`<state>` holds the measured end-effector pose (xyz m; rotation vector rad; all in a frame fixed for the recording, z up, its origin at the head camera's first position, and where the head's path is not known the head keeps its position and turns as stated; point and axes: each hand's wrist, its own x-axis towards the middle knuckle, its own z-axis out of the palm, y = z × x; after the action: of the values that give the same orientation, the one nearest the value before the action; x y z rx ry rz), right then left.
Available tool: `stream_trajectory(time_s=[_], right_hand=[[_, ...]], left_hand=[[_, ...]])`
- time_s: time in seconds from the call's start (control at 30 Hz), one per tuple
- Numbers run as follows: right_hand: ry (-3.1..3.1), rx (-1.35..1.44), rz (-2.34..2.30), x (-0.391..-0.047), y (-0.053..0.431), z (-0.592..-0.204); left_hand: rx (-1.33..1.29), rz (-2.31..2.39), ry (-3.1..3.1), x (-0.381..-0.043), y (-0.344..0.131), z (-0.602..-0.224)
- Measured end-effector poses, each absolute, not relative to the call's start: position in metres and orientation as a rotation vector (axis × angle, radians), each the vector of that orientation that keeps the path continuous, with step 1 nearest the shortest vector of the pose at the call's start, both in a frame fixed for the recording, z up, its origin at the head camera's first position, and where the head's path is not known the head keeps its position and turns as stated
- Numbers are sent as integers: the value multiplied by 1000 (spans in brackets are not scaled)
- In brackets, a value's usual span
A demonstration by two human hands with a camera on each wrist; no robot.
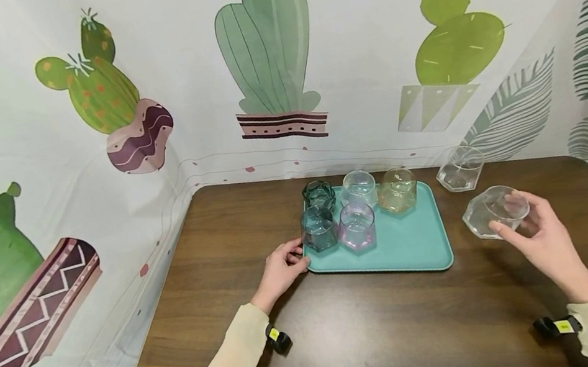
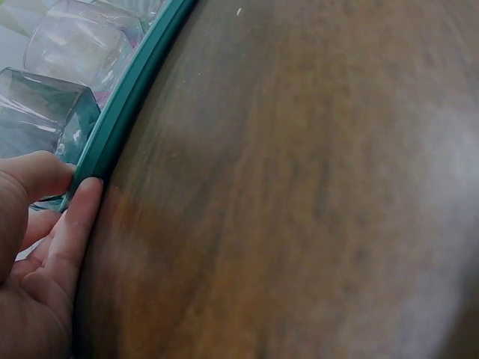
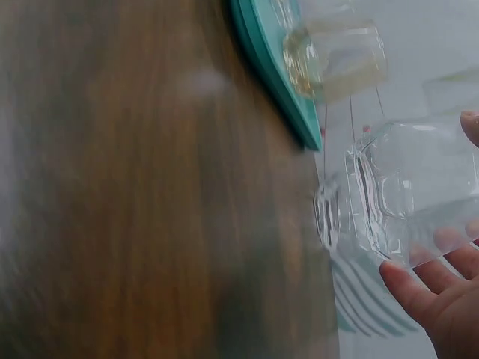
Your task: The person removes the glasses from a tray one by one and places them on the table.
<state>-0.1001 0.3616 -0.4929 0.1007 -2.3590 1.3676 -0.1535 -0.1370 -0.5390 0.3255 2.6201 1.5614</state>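
Observation:
My left hand (image 1: 280, 271) pinches the left front corner of a teal tray (image 1: 410, 248); the left wrist view shows thumb and fingers on either side of its rim. Several glasses stand on the tray's left and back: a grey-blue glass (image 1: 319, 230), a pink glass (image 1: 357, 228), a dark green glass (image 1: 319, 195), a clear glass (image 1: 359, 188) and an amber glass (image 1: 398, 192). Right of the tray, my right hand (image 1: 546, 236) holds a clear faceted tumbler (image 3: 419, 187), tilted with its base toward the tray. In the right wrist view it appears raised off the table.
Another clear glass (image 1: 460, 169) stands at the table's back edge, right of the tray. The brown wooden table (image 1: 383, 334) meets a cactus-printed cloth (image 1: 356, 62) at the back. Each wrist wears a black strap with a small device.

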Motion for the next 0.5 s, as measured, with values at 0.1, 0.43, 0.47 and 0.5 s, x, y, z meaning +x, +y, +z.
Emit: stream_trajectory(time_s=[0.1,0.43,0.47,0.5], right_hand=[[-2380,50,1342,-103,369,-491],[-2434,-96,1313,-119,394,-486],[-2433,-105,1316,-121,396,-486],[-2430,-111,1319,-124,398,-485]], left_hand=[[310,1558,2616,-154,-137,-539],[308,1561,2615,-153,-136,-538],[312,1558,2617,-153,-137,-537],[320,1560,2617,-153,-137,-537]])
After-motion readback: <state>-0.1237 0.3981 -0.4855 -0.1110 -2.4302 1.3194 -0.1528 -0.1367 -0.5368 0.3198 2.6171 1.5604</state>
